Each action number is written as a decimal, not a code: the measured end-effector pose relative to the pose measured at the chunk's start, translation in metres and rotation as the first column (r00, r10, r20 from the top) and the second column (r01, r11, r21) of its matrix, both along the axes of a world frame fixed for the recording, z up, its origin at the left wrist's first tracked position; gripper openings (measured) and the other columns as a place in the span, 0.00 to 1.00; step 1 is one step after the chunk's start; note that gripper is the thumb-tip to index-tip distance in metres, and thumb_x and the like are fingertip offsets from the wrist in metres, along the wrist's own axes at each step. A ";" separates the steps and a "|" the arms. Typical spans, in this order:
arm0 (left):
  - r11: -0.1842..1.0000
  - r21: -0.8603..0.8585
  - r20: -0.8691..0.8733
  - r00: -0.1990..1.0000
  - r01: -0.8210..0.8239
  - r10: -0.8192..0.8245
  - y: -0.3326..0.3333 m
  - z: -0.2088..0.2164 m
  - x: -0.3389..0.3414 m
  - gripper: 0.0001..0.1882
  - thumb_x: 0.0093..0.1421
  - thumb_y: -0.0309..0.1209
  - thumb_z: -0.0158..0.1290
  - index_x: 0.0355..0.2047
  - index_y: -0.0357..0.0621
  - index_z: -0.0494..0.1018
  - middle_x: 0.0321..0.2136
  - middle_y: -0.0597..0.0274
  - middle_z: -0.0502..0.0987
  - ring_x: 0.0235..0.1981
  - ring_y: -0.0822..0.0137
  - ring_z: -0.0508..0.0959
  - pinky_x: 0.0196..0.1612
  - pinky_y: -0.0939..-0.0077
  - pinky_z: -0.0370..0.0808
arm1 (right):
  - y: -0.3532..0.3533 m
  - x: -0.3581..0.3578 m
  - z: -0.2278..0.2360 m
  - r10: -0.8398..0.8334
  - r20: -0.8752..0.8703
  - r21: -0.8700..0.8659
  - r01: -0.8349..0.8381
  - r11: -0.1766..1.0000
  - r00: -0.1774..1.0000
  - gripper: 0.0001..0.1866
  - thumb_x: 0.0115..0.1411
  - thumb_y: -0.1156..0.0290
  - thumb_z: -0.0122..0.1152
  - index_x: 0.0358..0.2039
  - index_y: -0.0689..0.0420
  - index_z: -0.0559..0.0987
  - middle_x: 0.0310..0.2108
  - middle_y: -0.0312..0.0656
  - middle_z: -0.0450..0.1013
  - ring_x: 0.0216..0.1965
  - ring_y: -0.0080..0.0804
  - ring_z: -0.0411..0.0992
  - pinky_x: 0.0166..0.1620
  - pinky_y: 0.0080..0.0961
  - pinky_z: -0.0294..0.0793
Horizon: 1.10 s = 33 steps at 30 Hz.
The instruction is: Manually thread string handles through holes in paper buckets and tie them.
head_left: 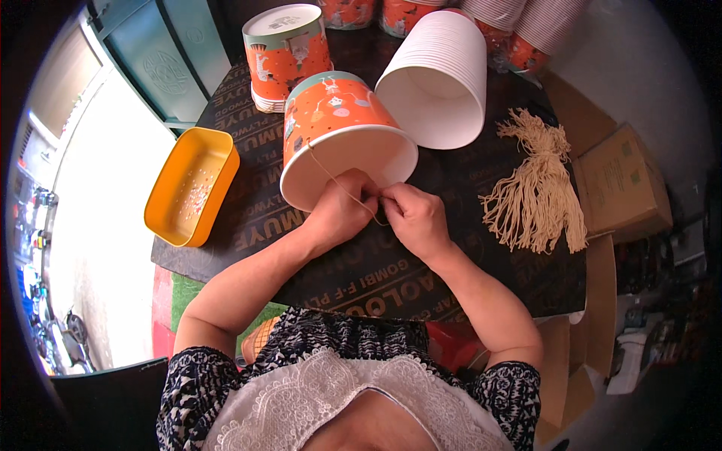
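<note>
An orange paper bucket [338, 105] with printed figures lies tilted on the table, its white open mouth facing me. A thin beige cord [331, 174] comes out of its upper left rim and droops across the back of my left hand [346, 209]. At the lower right of the bucket's mouth, my left hand's fingers are closed, meeting those of my right hand [415, 218]. Both hands pinch the cord near the rim; the fingertips partly hide it. A short loop of cord hangs below the fingers.
Behind are an upside-down orange bucket stack [289, 60] and a nested white bucket stack [436, 75]. A yellow tub [194, 184] with small bits stands left. A bundle of beige cords [535, 184] lies right, near a cardboard box [628, 184]. The dark plywood table [496, 282] has a curved edge.
</note>
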<state>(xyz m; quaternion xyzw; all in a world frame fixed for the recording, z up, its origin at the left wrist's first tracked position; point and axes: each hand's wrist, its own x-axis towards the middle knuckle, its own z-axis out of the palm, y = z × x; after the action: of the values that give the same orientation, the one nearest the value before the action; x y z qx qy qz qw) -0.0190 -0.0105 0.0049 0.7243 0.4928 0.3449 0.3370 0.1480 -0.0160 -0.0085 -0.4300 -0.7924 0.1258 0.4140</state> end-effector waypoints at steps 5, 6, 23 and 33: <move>0.999 0.043 0.007 1.000 0.004 -0.005 0.000 0.000 0.000 0.05 0.50 0.20 0.53 0.28 0.32 0.74 0.26 0.50 0.77 0.31 0.59 0.78 0.35 0.69 0.74 | 0.001 0.001 0.000 0.025 -0.049 -0.031 -0.027 0.999 0.998 0.04 0.52 0.77 0.60 0.30 0.58 0.76 0.27 0.48 0.75 0.29 0.49 0.76 0.29 0.38 0.74; 1.000 0.028 0.015 1.000 0.008 -0.008 -0.001 0.001 0.000 0.05 0.50 0.20 0.53 0.28 0.32 0.74 0.27 0.50 0.77 0.31 0.59 0.78 0.36 0.68 0.74 | 0.001 0.001 0.001 0.023 -0.051 -0.032 -0.025 0.999 0.998 0.04 0.52 0.77 0.60 0.30 0.58 0.76 0.27 0.48 0.75 0.29 0.49 0.76 0.29 0.38 0.74; 0.989 0.128 0.003 0.997 -0.080 0.080 -0.003 -0.003 0.003 0.05 0.53 0.23 0.56 0.27 0.32 0.74 0.26 0.47 0.76 0.31 0.55 0.78 0.36 0.66 0.73 | 0.002 0.002 0.004 -0.005 -0.045 -0.206 -0.004 0.978 0.999 0.03 0.56 0.76 0.59 0.32 0.59 0.76 0.26 0.50 0.75 0.30 0.49 0.76 0.31 0.35 0.73; 0.996 0.071 0.007 0.999 -0.053 0.053 0.002 -0.008 -0.002 0.09 0.57 0.28 0.56 0.28 0.32 0.73 0.29 0.49 0.75 0.32 0.57 0.77 0.37 0.67 0.72 | 0.002 0.000 0.002 -0.019 -0.036 -0.246 0.010 0.969 0.999 0.04 0.57 0.71 0.57 0.32 0.56 0.75 0.25 0.49 0.75 0.30 0.51 0.75 0.31 0.43 0.72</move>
<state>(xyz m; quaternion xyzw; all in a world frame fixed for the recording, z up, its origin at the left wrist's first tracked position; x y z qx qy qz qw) -0.0210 -0.0087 -0.0036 0.7216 0.4985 0.3727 0.3031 0.1481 -0.0137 -0.0069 -0.4813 -0.7595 0.2282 0.3734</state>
